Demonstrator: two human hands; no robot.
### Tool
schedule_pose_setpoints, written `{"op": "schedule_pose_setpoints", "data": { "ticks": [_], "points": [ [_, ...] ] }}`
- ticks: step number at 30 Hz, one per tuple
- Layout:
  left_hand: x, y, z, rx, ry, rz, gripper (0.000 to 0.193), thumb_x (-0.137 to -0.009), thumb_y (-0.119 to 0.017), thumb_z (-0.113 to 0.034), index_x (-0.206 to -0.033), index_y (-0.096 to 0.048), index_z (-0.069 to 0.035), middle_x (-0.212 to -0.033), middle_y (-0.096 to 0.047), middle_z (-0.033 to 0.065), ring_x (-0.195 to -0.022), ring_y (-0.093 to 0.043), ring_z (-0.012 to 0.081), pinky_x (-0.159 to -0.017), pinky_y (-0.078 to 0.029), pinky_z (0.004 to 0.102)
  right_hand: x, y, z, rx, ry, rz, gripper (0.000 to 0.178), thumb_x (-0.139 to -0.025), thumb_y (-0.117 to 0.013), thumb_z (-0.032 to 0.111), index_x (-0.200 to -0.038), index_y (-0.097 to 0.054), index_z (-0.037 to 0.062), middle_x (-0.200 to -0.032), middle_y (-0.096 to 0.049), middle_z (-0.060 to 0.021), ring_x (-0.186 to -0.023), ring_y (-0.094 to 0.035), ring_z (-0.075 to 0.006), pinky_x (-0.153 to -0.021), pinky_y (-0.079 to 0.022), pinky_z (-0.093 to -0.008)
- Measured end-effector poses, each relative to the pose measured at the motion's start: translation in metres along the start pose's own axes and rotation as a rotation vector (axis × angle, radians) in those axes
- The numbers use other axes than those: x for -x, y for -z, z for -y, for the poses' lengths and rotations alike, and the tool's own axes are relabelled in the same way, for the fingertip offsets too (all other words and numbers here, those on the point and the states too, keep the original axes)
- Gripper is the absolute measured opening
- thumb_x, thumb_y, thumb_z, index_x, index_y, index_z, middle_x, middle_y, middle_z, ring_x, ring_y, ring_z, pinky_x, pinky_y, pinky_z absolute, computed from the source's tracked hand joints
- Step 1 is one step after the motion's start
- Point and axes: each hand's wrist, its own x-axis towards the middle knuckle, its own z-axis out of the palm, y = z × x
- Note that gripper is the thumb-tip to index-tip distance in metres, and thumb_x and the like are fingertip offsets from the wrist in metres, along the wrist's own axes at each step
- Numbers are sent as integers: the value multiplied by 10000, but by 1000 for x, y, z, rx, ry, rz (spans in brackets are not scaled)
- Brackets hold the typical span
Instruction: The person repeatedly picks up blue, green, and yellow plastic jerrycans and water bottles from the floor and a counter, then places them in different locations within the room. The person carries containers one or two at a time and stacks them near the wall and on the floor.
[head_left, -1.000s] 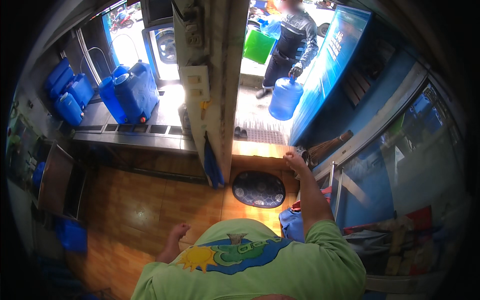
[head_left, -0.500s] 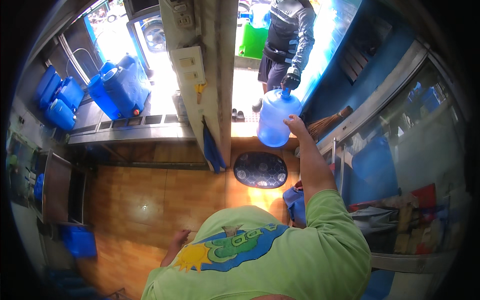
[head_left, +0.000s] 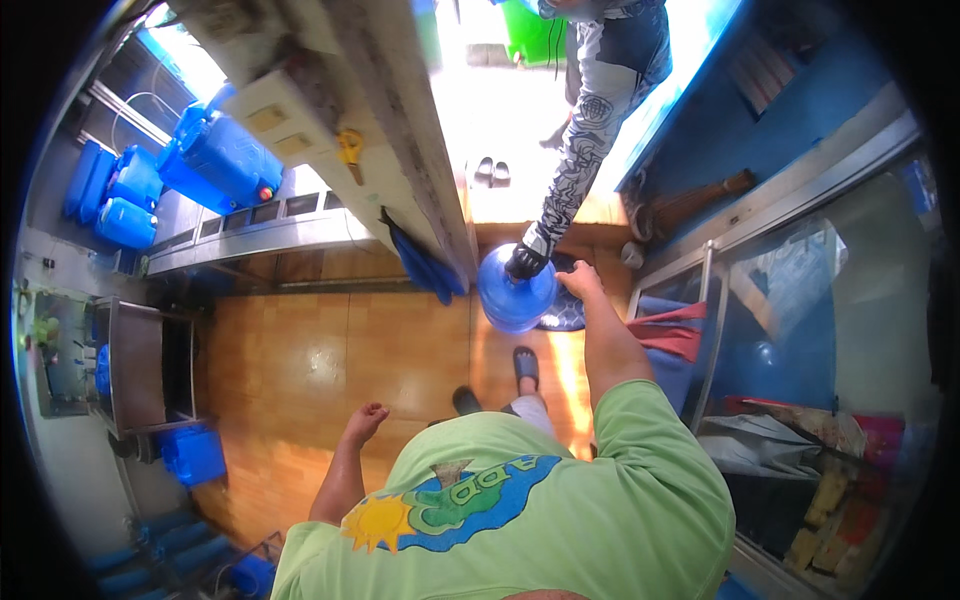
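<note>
one held jug (head_left: 505, 306), one doormat (head_left: 567, 314)

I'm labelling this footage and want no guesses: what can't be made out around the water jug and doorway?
Head view: water jug, neck mostly hidden by the co-worker's gloved hand.
Head view: floor mat, partly covered by jug and right hand.
Head view: right hand's contact with the jug, any gap too small to tell.
Head view: green box, cut off by the upper edge.
</note>
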Motion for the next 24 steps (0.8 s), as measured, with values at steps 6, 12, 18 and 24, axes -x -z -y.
{"op": "schedule_pose_setpoints", "data": {
  "ticks": [6, 12, 18, 24],
  "points": [
    [20, -12, 28, -88, 209, -21, 596, -849, -708, -364, -1236, -560, 65, -1076, -675, 158, -973, -640, 226, -838, -502, 328, -32, -111, -40, 112, 125, 308, 859, -706, -751, 503, -1369, -472, 34, -1368, -513, -208, -1251, -514, -356, -1026, -436, -443],
    [13, -53, 39, 113, 174, -80, 560, -853, -702, -341, -1210, -571, 70, -1076, -670, 160, -972, -634, 215, -854, -497, 327, -34, -173, -24, 285, 391, 444, 882, -682, -764, 513, -1307, -499, -51, -1279, -570, -255, -1195, -560, -354, -1011, -450, -394],
    [20, -102, 70, 229, 156, -44, 556, -858, -701, -347, -1213, -564, 59, -1044, -669, 117, -979, -615, 183, -862, -490, 318, -34, -216, 19, 192, 318, 320, 1014, -702, -766, 470, -1465, -270, 26, -1426, -410, -235, -1266, -489, -363, -1041, -422, -411],
    [47, -113, 126, 160, 381, 40, 591, -844, -713, -372, -1240, -552, 36, -1023, -674, 126, -977, -623, 187, -859, -488, 313, -43, -265, 72, 294, 338, 361, 880, -733, -758, 420, -1454, -341, 136, -1386, -436, -207, -1239, -504, -367, -1026, -435, -435]
  ]
}}
